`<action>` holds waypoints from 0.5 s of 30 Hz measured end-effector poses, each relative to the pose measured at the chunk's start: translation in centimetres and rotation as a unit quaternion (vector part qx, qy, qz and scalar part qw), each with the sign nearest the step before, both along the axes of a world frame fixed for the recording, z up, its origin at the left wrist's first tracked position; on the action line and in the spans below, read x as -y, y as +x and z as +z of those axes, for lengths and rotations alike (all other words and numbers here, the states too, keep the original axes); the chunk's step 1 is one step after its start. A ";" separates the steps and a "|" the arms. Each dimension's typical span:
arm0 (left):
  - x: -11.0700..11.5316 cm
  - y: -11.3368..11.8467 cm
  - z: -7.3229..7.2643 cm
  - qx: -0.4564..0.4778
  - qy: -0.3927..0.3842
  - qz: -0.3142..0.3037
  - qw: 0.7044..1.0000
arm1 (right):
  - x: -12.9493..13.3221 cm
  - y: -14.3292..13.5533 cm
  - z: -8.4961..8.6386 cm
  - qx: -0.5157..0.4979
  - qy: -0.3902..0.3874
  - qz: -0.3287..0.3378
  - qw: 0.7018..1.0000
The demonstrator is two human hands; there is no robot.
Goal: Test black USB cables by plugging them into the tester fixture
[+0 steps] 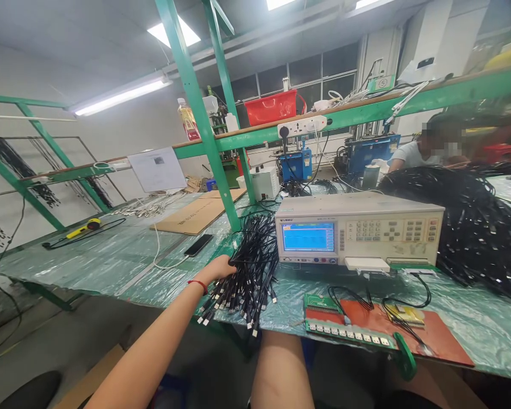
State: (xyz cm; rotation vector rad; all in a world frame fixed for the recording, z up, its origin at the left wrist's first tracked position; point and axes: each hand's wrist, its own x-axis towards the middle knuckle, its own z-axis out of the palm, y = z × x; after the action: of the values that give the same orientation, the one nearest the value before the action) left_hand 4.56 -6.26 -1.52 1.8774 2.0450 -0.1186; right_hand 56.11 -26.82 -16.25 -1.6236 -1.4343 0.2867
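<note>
My left hand (218,268), with a red string at the wrist, reaches over the table's front edge. It grips the near left side of a bundle of black cables (255,267) with metal plug ends. The bundle fans out toward me, and several plugs hang over the edge. The cables lie on the green plastic-covered table (111,261), just left of a beige test instrument (357,230) with a lit blue screen (308,236). My right hand is out of sight. Bare skin at the bottom centre runs under the table edge.
A red test fixture (434,335) with a green connector board (344,329) lies in front of the instrument. A large heap of black cables (472,227) fills the right. A phone (198,245), cardboard (196,216) and a green frame post (213,153) stand left; a seated person (413,154) is behind.
</note>
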 end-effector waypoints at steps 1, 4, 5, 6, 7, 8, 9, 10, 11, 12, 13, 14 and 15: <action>0.0 0.0 0.0 0.008 -0.001 0.005 1.000 | 0.0 -0.1 -0.1 0.001 -0.003 0.001 1.000; 0.1 0.0 -0.1 0.040 -0.010 0.024 0.999 | -0.2 -0.2 -0.6 0.011 -0.030 0.000 0.999; 0.3 0.0 -0.1 0.054 -0.016 0.030 0.998 | -0.3 -0.2 -0.8 0.014 -0.041 0.001 0.999; 0.5 0.0 -0.1 0.070 -0.024 0.036 0.997 | -0.3 -0.2 -0.9 0.015 -0.049 0.003 0.999; 0.7 -0.1 0.0 0.090 -0.035 0.040 0.995 | -0.3 -0.3 -1.0 0.013 -0.053 0.006 0.998; 1.0 -0.1 0.1 0.111 -0.046 0.043 0.992 | -0.4 -0.3 -1.0 0.011 -0.054 0.010 0.998; 1.3 -0.1 0.2 0.133 -0.057 0.045 0.988 | -0.4 -0.4 -1.0 0.009 -0.053 0.014 0.998; 1.7 -0.1 0.3 0.155 -0.066 0.047 0.985 | -0.5 -0.5 -0.9 0.006 -0.054 0.017 0.998; 2.0 -0.1 0.5 0.176 -0.074 0.048 0.980 | -0.5 -0.6 -0.8 0.005 -0.055 0.019 0.998; 2.2 -0.1 0.7 0.194 -0.079 0.050 0.976 | -0.6 -0.6 -0.6 0.005 -0.056 0.019 0.998; 2.4 -0.1 0.9 0.212 -0.082 0.051 0.972 | -0.6 -0.7 -0.3 0.005 -0.057 0.019 0.998; 2.5 -0.1 1.1 0.230 -0.084 0.051 0.968 | -0.7 -0.7 0.0 0.005 -0.056 0.019 0.998; 2.5 -0.1 1.4 0.247 -0.083 0.050 0.964 | -0.8 -0.7 0.3 0.005 -0.054 0.020 0.998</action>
State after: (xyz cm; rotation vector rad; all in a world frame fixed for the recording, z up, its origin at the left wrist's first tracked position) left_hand 4.50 -8.74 -0.09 1.5103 1.7208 0.1833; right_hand 55.44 -26.06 -15.96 -1.6856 -1.4833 0.3846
